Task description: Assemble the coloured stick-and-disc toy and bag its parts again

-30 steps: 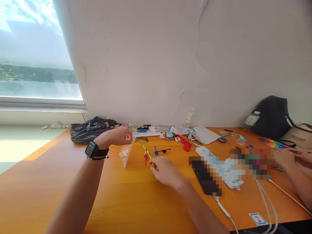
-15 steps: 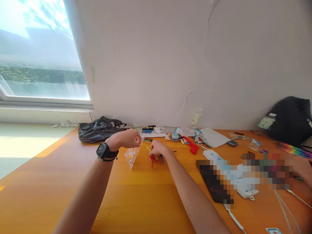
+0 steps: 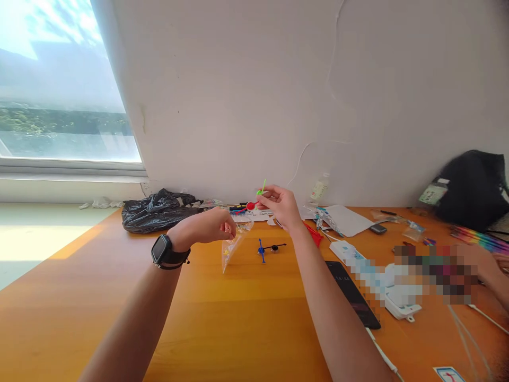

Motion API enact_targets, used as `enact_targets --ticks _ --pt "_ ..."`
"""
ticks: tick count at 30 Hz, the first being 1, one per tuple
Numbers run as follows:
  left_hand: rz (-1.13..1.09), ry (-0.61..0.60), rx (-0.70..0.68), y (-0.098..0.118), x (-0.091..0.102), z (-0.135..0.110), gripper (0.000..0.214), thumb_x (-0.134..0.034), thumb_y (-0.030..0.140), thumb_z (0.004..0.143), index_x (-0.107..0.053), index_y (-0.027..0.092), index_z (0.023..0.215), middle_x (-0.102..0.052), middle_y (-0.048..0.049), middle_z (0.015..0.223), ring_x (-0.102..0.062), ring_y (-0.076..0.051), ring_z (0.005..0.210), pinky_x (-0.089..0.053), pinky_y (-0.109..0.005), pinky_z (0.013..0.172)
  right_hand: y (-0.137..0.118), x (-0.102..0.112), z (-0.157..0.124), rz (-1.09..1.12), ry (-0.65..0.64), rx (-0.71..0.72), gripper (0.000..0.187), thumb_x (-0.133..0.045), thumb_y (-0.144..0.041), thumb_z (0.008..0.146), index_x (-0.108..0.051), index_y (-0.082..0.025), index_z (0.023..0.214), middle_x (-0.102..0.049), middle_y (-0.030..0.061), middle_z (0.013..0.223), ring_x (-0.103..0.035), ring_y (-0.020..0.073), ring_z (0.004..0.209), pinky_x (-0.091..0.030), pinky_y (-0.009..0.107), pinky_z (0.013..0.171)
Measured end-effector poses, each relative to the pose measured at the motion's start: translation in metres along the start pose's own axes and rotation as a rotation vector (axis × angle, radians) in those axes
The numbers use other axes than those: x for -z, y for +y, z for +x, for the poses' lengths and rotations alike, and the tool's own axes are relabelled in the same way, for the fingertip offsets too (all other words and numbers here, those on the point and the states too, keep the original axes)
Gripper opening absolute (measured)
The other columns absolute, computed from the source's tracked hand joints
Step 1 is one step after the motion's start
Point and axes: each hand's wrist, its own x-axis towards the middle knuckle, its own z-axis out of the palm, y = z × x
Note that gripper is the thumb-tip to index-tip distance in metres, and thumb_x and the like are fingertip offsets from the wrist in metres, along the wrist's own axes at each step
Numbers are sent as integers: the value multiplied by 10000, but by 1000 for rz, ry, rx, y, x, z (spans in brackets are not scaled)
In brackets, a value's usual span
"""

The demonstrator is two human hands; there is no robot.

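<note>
My left hand [image 3: 214,225], with a black watch [image 3: 161,249] on its wrist, is closed on the top of a clear plastic bag [image 3: 230,252]. The bag hangs over the table with something small and yellow inside. My right hand [image 3: 280,204] is raised, pinching a green arrow spinner [image 3: 260,193] and a red arrow spinner [image 3: 250,206] between thumb and fingers. Below it, a blue arrow spinner [image 3: 261,250] and a black arrow spinner [image 3: 274,248] lie side by side on the wooden table [image 3: 238,318].
At the back left lies a black plastic bag [image 3: 159,211]. On the right are a phone [image 3: 345,286], a white power strip [image 3: 401,309], a red plastic toy [image 3: 314,234] and white paper [image 3: 350,220]. Another person's hand [image 3: 477,262] is at the far right.
My right hand has lifted the green and red spinners off the table, leaving the blue and black ones. The clear bag has shifted slightly right in view, still in my left hand.
</note>
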Motion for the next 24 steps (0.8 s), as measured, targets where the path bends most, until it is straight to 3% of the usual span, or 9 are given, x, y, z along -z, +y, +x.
enact_targets --ticks 5,13,16,18,20,24 --pt "76 65 -4 16 -2 -1 189 -594 178 863 -781 204 843 -786 -26 877 -709 -176 808 -464 -244 696 -30 -5 -10 -147 -172 96 359 -815 -434 813 -708 -198 1062 -715 27 822 -722 200 733 -633 343 726" --pt "260 219 -3 38 -13 3 236 -546 131 910 -736 197 786 -729 -42 797 -659 -173 710 -399 -263 632 -25 -15 -16 -456 -323 58 123 -702 -284 852 -678 -226 958 -718 10 804 -674 175 735 -520 266 640" --pt "400 307 61 40 -27 11 275 -513 61 903 -697 163 725 -706 -84 785 -659 -197 705 -407 -279 619 -29 -9 -18 -564 -388 27 104 -662 -300 883 -703 -221 937 -738 25 857 -668 175 783 -486 253 646" --pt "476 375 54 43 -40 19 278 -493 -24 866 -704 141 788 -714 -111 847 -680 -226 783 -442 -292 660 -30 -2 -17 -600 -408 14 130 -653 -322 897 -718 -214 930 -748 36 892 -669 180 811 -485 256 668" --pt "491 378 27 47 -52 27 266 -507 -41 868 -716 123 851 -716 -134 895 -691 -261 886 -480 -313 728 -29 6 -15 -611 -431 -3 132 -657 -319 894 -725 -208 913 -754 40 902 -675 188 829 -489 264 691" --pt "485 271 43 58 -70 39 133 -608 61 915 -735 101 909 -716 -159 896 -682 -304 971 -517 -352 810 -18 20 -11 -623 -519 -52 107 -655 -261 876 -736 -204 918 -758 35 883 -681 194 824 -490 272 709"
